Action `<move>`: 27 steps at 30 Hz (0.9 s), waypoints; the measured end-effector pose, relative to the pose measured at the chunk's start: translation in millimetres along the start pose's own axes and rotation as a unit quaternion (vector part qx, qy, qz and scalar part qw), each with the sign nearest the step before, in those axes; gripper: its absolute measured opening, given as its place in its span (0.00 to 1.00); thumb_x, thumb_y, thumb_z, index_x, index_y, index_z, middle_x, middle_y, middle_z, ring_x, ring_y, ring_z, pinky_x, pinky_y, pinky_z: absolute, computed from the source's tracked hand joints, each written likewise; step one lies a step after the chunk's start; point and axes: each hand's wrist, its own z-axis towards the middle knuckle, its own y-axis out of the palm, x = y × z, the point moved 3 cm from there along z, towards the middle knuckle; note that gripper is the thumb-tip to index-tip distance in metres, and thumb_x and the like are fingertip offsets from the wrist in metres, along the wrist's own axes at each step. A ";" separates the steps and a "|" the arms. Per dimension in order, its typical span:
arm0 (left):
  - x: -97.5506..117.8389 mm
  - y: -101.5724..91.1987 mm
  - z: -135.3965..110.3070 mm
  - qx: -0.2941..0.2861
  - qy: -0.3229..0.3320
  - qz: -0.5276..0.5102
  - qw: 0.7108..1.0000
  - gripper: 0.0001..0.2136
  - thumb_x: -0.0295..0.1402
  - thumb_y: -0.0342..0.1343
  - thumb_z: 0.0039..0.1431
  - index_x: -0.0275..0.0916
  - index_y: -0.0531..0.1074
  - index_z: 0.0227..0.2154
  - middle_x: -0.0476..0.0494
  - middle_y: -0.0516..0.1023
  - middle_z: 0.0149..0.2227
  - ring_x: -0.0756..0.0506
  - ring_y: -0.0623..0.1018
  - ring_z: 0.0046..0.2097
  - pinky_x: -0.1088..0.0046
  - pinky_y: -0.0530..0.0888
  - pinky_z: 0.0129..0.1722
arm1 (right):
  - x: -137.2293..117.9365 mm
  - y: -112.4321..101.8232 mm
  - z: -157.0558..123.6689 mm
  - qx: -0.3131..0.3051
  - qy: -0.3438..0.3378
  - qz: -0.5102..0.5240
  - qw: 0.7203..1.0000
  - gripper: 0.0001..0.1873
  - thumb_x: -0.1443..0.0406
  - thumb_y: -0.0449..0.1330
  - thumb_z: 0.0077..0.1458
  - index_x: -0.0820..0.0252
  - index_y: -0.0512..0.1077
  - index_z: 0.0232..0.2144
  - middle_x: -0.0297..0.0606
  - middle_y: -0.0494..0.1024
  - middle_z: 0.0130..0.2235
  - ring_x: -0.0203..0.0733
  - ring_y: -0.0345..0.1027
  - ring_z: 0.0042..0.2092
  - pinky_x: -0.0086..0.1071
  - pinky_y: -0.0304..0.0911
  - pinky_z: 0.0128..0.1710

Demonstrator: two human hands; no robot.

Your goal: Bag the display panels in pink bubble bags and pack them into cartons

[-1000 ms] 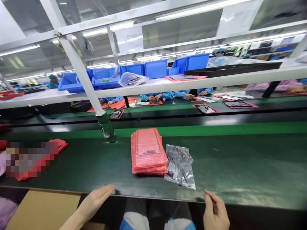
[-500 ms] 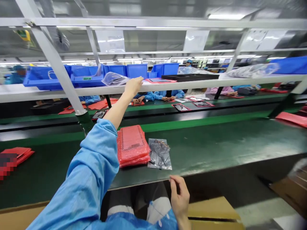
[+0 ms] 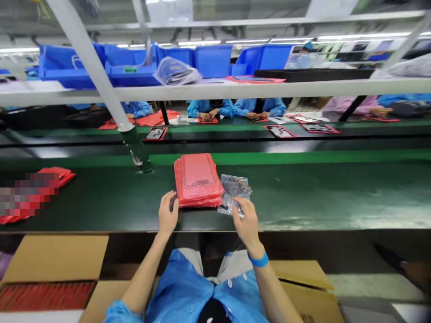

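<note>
A stack of red bubble-wrap pouches (image 3: 198, 179) lies on the green bench in front of me. Beside its front left edge is my left hand (image 3: 167, 214), with thumb and fingers apart and nothing in it. A clear plastic bag of dark cables with metal ends (image 3: 232, 188) lies against the right side of the stack. My right hand (image 3: 247, 222) reaches over this bag's front right corner, fingers spread. Whether those fingertips touch the bag, I cannot make out.
Above the bench runs a white shelf (image 3: 208, 92) holding blue bins (image 3: 213, 60) and a clear bag (image 3: 177, 71). A slanted post (image 3: 90, 63) stands left. More red pouches (image 3: 63, 175) lie far left. Open cartons (image 3: 60, 258) sit below the edge. Co-workers' hands (image 3: 213, 114) work opposite.
My left hand has come down from the shelf to the left side of the pouch stack. My right hand has moved from the bench edge up over the bag of cables. The view has shifted.
</note>
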 end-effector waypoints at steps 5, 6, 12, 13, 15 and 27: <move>-30.3 6.9 -52.9 0.078 -0.142 -0.079 0.984 0.18 0.47 0.55 0.75 0.42 0.76 0.56 0.32 0.78 0.60 0.38 0.83 0.56 0.57 0.82 0.55 | -40.2 91.8 77.4 -0.280 -0.189 -0.105 0.935 0.39 0.52 0.63 0.70 0.61 0.64 0.76 0.54 0.65 0.76 0.63 0.53 0.79 0.58 0.54 0.77; -29.3 7.0 -52.5 0.092 -0.168 -0.106 0.976 0.18 0.48 0.56 0.74 0.42 0.76 0.56 0.32 0.78 0.60 0.39 0.83 0.55 0.58 0.82 0.55 | -40.9 103.8 83.5 -0.315 -0.196 -0.120 0.921 0.42 0.50 0.64 0.69 0.62 0.63 0.77 0.55 0.64 0.77 0.65 0.53 0.79 0.59 0.53 0.78; 4.6 -9.2 -45.7 0.125 -0.290 -0.242 0.917 0.17 0.46 0.61 0.68 0.41 0.78 0.53 0.38 0.84 0.48 0.41 0.84 0.49 0.63 0.79 0.51 | -11.3 112.7 74.5 -0.303 -0.257 -0.086 0.913 0.30 0.59 0.60 0.70 0.56 0.73 0.71 0.51 0.76 0.70 0.62 0.67 0.71 0.60 0.62 0.71; 13.8 -12.2 -45.3 0.125 -0.290 -0.259 0.913 0.16 0.45 0.62 0.68 0.42 0.79 0.52 0.38 0.84 0.49 0.41 0.84 0.49 0.64 0.78 0.50 | -5.8 109.9 71.7 -0.284 -0.272 -0.066 0.917 0.27 0.63 0.57 0.70 0.54 0.75 0.68 0.48 0.80 0.66 0.60 0.71 0.67 0.58 0.65 0.68; 31.5 -15.0 -44.1 0.110 -0.291 -0.299 0.902 0.15 0.44 0.64 0.67 0.42 0.80 0.50 0.38 0.84 0.50 0.42 0.84 0.48 0.65 0.78 0.49 | -2.9 104.7 66.9 -0.237 -0.300 -0.024 0.924 0.24 0.68 0.55 0.69 0.52 0.81 0.61 0.44 0.86 0.57 0.55 0.78 0.58 0.54 0.69 0.61; 51.1 -20.0 -17.9 -0.101 -0.448 -0.678 0.574 0.30 0.54 0.66 0.57 0.28 0.81 0.48 0.25 0.88 0.47 0.29 0.86 0.53 0.52 0.78 0.59 | -80.3 72.8 -46.7 -0.158 -0.298 0.111 0.935 0.24 0.65 0.62 0.66 0.38 0.82 0.60 0.35 0.88 0.53 0.55 0.81 0.54 0.54 0.60 0.68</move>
